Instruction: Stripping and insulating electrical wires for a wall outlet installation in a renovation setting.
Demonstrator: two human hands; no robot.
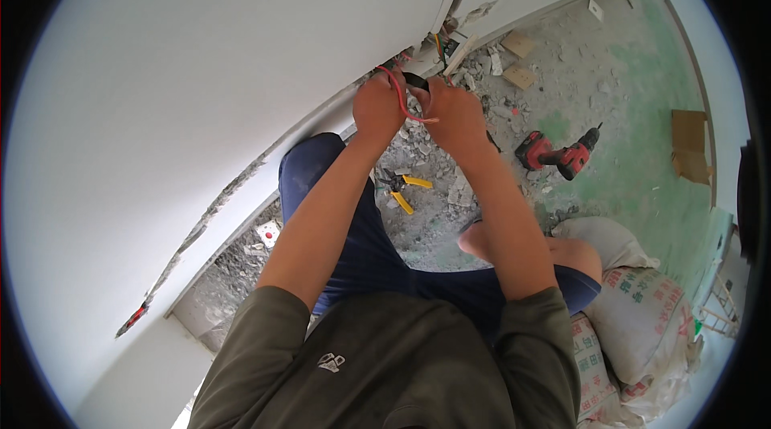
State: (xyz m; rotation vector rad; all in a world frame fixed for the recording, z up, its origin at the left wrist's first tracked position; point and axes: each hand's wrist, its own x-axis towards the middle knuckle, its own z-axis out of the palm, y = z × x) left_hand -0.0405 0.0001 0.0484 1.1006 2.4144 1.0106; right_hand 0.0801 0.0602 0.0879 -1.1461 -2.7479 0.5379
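Both my hands meet low at the foot of the white wall. My left hand (377, 112) is closed at the red wire (399, 93), which loops over its fingers and hangs down toward the other wrist. My right hand (456, 117) is closed around a black curved piece (416, 81) that looks like a roll of electrical tape; its fingertips are partly hidden. Just beyond the hands, more wires (438, 47) in several colours come out of the wall opening. Wire strippers with yellow handles (405, 192) lie on the rubble between my legs.
A red and black cordless drill (554, 156) rests on the dusty floor to the right. Broken plaster (490, 67) and wooden pieces (520, 44) lie near the wall. Filled white sacks (642, 300) stand behind right, and a cardboard box (689, 144) sits far right.
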